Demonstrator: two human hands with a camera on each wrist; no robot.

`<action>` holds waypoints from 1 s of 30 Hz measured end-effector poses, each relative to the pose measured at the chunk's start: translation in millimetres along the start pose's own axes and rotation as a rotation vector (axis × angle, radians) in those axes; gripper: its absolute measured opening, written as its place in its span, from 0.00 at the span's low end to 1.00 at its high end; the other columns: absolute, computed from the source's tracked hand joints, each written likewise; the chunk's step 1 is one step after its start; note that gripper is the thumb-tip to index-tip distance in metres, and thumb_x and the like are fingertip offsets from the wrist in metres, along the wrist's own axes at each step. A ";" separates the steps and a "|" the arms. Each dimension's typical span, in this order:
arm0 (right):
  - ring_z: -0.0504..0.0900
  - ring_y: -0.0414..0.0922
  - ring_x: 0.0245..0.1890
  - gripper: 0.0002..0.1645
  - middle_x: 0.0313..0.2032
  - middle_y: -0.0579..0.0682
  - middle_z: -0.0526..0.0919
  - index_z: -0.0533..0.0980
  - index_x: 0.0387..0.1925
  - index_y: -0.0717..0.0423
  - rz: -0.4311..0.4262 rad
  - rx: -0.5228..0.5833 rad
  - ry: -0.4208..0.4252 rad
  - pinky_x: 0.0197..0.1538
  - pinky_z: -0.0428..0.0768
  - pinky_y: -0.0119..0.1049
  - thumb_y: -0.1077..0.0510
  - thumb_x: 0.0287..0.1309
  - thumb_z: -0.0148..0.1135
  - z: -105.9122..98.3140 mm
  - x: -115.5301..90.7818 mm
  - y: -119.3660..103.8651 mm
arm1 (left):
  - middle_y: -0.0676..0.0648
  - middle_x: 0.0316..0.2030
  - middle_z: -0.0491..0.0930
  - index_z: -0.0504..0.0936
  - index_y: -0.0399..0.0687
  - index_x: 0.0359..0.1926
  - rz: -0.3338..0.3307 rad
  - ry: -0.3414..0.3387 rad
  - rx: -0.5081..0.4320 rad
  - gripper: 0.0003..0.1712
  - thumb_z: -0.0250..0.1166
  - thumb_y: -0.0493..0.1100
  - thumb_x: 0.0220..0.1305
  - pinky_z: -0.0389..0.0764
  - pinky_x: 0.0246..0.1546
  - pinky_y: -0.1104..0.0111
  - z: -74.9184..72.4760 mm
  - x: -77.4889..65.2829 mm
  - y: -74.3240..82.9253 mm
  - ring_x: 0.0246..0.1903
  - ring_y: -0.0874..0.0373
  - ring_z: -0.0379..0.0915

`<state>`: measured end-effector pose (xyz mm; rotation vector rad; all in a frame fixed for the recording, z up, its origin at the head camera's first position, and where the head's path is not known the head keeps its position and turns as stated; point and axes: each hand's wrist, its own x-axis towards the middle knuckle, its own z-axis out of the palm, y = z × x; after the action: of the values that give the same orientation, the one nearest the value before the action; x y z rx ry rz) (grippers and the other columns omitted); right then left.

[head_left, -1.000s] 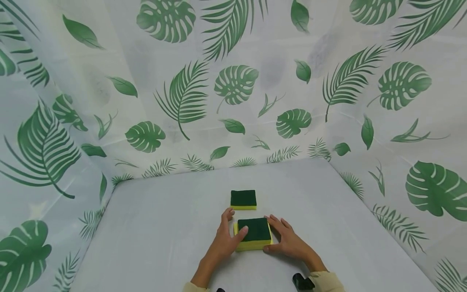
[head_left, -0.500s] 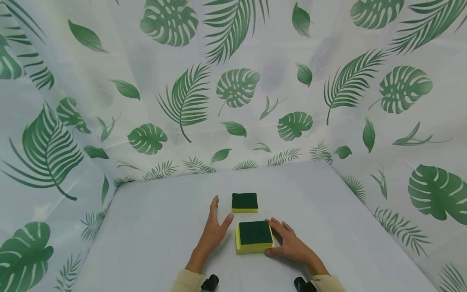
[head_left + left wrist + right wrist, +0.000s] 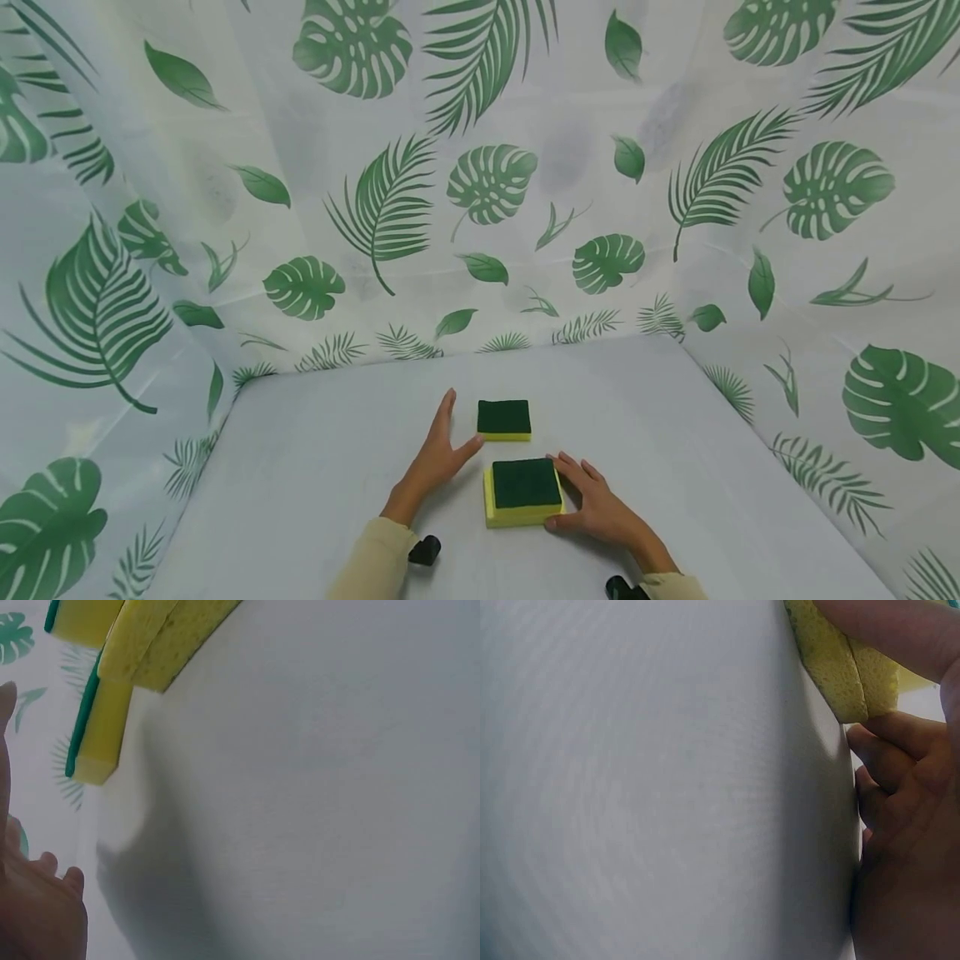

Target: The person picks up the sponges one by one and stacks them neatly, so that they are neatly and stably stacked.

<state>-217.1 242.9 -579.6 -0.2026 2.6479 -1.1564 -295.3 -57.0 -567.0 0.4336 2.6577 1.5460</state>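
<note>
The side to mind is this: the flat, box-shaped dark green and yellow sponge (image 3: 504,417) lies far out on the white tabletop (image 3: 315,500), just to the right of your left grip (image 3: 433,457); its long side seems to run left to right, and your left grip is the nearer one; that grip is empty, fingers stretched out, thumb tip close by the sponge's front left corner; I cannot tell if they touch. The thick pile of yellow sponges with a dark green top (image 3: 527,485) sits nearer to you; your right grip (image 3: 600,510) holds its right side, thumb in front, fingers behind. One second ago your left thumb was at the pile; now it is away from it; your right grip has stayed put.
</note>
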 end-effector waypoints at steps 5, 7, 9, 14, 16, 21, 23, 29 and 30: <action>0.42 0.68 0.82 0.65 0.82 0.61 0.58 0.66 0.81 0.50 0.007 0.002 -0.002 0.77 0.43 0.72 0.40 0.43 0.86 -1.9 -0.8 -1.0 | 0.45 0.86 0.44 0.39 0.55 0.88 -0.016 -0.047 0.040 0.64 0.72 0.62 0.69 0.52 0.78 0.41 -1.6 13.2 -2.5 0.83 0.45 0.42; 0.42 0.69 0.82 0.65 0.82 0.61 0.58 0.66 0.81 0.49 0.009 0.005 -0.001 0.76 0.44 0.73 0.40 0.43 0.86 -2.3 -0.9 -0.8 | 0.43 0.86 0.45 0.39 0.53 0.88 -0.005 -0.072 0.046 0.65 0.73 0.61 0.68 0.53 0.77 0.40 -1.9 17.6 -2.7 0.83 0.43 0.43; 0.42 0.70 0.82 0.65 0.82 0.61 0.58 0.66 0.81 0.49 0.003 0.008 0.001 0.75 0.45 0.75 0.40 0.44 0.86 -2.4 -1.2 -0.5 | 0.42 0.85 0.45 0.40 0.50 0.88 0.005 -0.101 0.054 0.65 0.74 0.60 0.67 0.53 0.77 0.40 -1.7 21.6 -3.7 0.83 0.42 0.43; 0.43 0.71 0.82 0.65 0.82 0.61 0.58 0.66 0.81 0.48 0.003 0.013 0.000 0.74 0.48 0.77 0.39 0.44 0.86 -1.6 -1.1 0.7 | 0.37 0.84 0.48 0.42 0.43 0.87 0.010 -0.156 0.094 0.66 0.75 0.59 0.65 0.54 0.77 0.41 0.8 26.7 -9.6 0.82 0.39 0.45; 0.43 0.71 0.82 0.65 0.82 0.60 0.58 0.66 0.81 0.48 0.013 0.009 0.003 0.74 0.48 0.77 0.39 0.44 0.86 -1.4 -1.1 0.4 | 0.37 0.84 0.50 0.44 0.42 0.86 0.002 -0.166 0.123 0.67 0.75 0.62 0.64 0.53 0.77 0.39 3.2 27.7 -11.9 0.82 0.37 0.45; 0.43 0.72 0.81 0.64 0.82 0.60 0.58 0.66 0.81 0.48 0.014 0.006 0.000 0.73 0.48 0.78 0.41 0.45 0.86 -2.7 -2.0 -3.5 | 0.41 0.84 0.53 0.46 0.45 0.87 -0.019 -0.190 0.212 0.68 0.73 0.69 0.62 0.45 0.79 0.41 15.3 32.8 -26.8 0.83 0.39 0.40; 0.43 0.72 0.81 0.64 0.82 0.60 0.58 0.66 0.81 0.46 0.021 0.004 -0.001 0.72 0.48 0.79 0.40 0.45 0.86 -2.5 -1.2 -4.0 | 0.43 0.84 0.52 0.45 0.47 0.87 -0.030 -0.204 0.244 0.67 0.72 0.70 0.63 0.42 0.80 0.44 17.5 34.4 -29.0 0.84 0.41 0.38; 0.43 0.71 0.81 0.65 0.83 0.58 0.57 0.66 0.82 0.46 0.026 0.003 0.002 0.72 0.49 0.79 0.38 0.44 0.85 0.1 1.4 -0.4 | 0.37 0.84 0.51 0.48 0.44 0.86 -0.077 -0.218 0.261 0.64 0.72 0.66 0.65 0.44 0.80 0.43 10.9 29.5 -10.6 0.83 0.38 0.39; 0.42 0.71 0.82 0.65 0.83 0.58 0.57 0.65 0.82 0.46 0.024 0.005 0.000 0.72 0.49 0.79 0.38 0.44 0.85 0.3 1.3 -0.3 | 0.35 0.83 0.51 0.49 0.44 0.86 -0.086 -0.210 0.258 0.64 0.73 0.66 0.65 0.46 0.79 0.41 10.6 28.3 -9.1 0.83 0.36 0.40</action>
<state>-218.3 242.3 -579.8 -0.1699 2.6398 -1.1548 -322.6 -44.9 -577.1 0.4562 2.6764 1.0730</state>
